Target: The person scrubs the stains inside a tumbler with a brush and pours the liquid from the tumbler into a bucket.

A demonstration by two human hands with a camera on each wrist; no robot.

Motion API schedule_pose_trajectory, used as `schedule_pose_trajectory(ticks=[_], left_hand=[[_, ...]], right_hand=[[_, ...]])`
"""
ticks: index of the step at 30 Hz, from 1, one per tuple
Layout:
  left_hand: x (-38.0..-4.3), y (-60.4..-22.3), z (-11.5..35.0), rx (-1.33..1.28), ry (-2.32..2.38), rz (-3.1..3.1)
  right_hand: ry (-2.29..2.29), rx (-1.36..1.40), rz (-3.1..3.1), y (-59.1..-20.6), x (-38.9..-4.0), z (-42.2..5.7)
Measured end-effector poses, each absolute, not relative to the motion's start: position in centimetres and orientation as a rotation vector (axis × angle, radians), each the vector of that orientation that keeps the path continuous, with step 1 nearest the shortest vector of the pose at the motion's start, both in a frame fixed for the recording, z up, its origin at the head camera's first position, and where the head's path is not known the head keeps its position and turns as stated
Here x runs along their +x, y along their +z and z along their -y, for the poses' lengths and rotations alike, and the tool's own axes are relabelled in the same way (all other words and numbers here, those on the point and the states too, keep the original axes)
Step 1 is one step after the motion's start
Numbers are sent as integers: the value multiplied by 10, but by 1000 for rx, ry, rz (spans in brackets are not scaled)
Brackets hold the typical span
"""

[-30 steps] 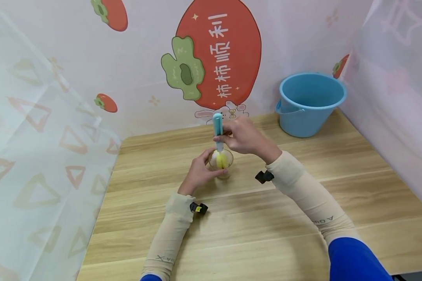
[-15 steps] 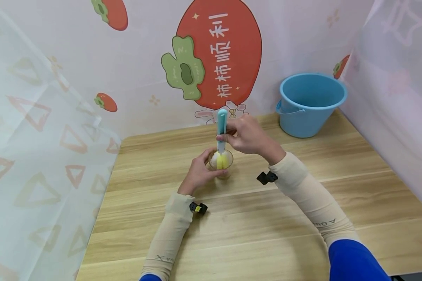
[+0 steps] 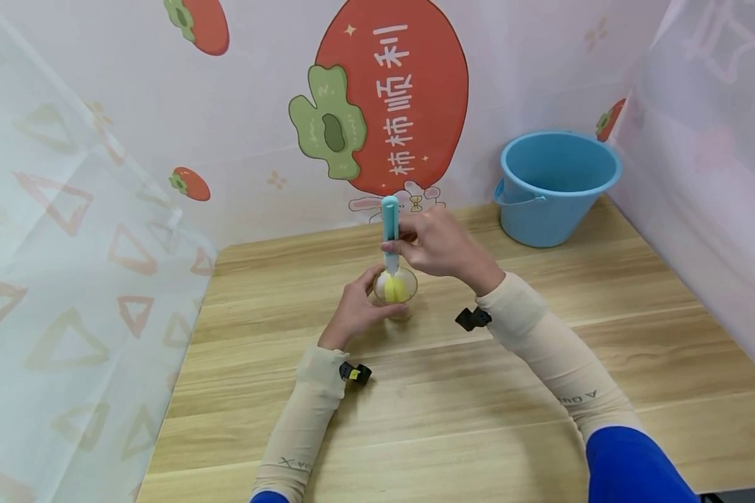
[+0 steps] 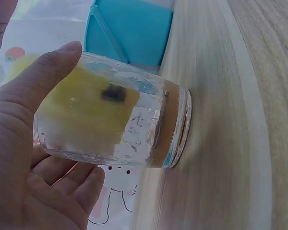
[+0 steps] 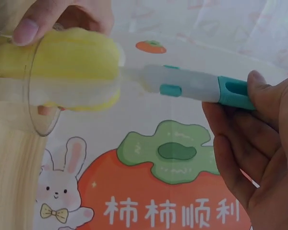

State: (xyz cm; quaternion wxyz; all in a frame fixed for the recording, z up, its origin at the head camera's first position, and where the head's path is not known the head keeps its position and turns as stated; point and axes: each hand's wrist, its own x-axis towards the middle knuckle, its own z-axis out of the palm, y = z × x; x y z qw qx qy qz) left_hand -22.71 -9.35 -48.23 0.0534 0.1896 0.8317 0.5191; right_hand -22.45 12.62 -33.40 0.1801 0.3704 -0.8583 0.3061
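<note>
The left hand [image 3: 356, 307] had its fingers and thumb curled around the drinking glass [image 4: 139, 129], which stood upright on the wooden table [image 3: 453, 419]. The right hand [image 3: 442, 242] was pinching the teal handle [image 5: 225, 96] of the sponge brush [image 5: 194, 85], whose yellow-and-white head [image 5: 79, 62] was partly inside this glass.

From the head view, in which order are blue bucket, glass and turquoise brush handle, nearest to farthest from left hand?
1. Glass: in the left hand.
2. Turquoise brush handle: above the glass.
3. Blue bucket: at back right.
</note>
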Motion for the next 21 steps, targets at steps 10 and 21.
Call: schedule_pose_trajectory(ticks=[10,21], left_hand=[[-226,-480,93,568,1571,-2536],[-227,-482,94,580,1603,-2506]], right_hand=[[867,1016,2396,-335,-225,-124],[835,1012,2380,-330,-222,-120]])
